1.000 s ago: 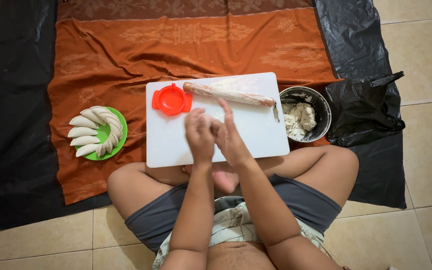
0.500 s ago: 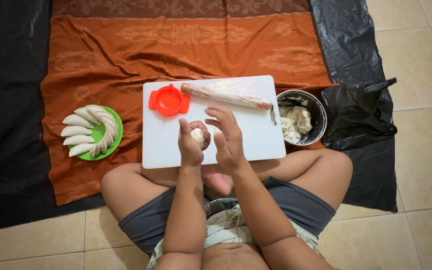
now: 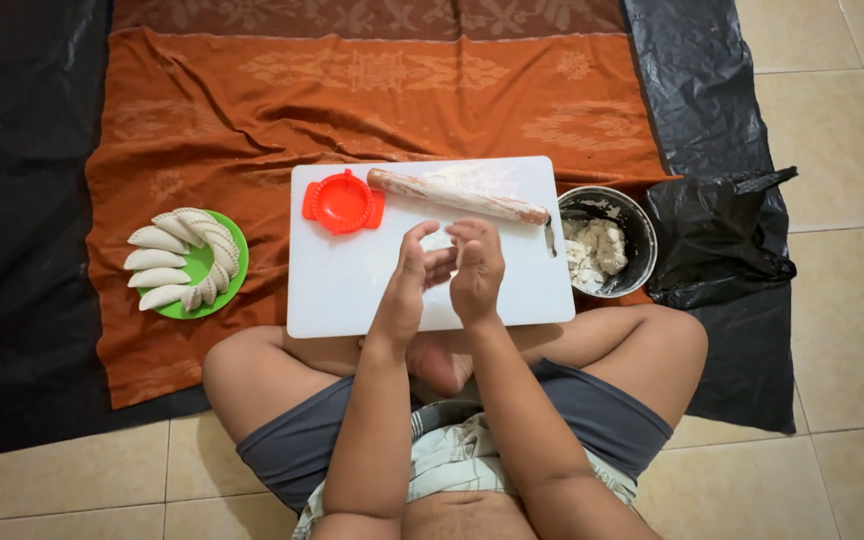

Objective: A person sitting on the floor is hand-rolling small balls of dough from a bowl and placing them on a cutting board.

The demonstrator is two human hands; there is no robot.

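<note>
A small lump of white dough [image 3: 439, 241] sits between my palms above the white cutting board [image 3: 342, 290]. My left hand [image 3: 408, 283] cups it from the left, and my right hand [image 3: 476, 268] presses against it from the right. Most of the dough is hidden by my fingers. Behind my hands a floured wooden rolling pin [image 3: 458, 196] lies across the board. A red round dumpling press [image 3: 343, 203] rests at the board's back left corner.
A green plate [image 3: 236, 262] with several shaped white dumplings sits left of the board on an orange patterned cloth [image 3: 372, 90]. A metal bowl [image 3: 642, 232] of white dough stands at the right, beside a black plastic bag [image 3: 717, 240]. My crossed legs lie below the board.
My palms, pressed together a second ago, opened to show the dough lump, then closed around it again with fingers pointing up. The view shifted slightly.
</note>
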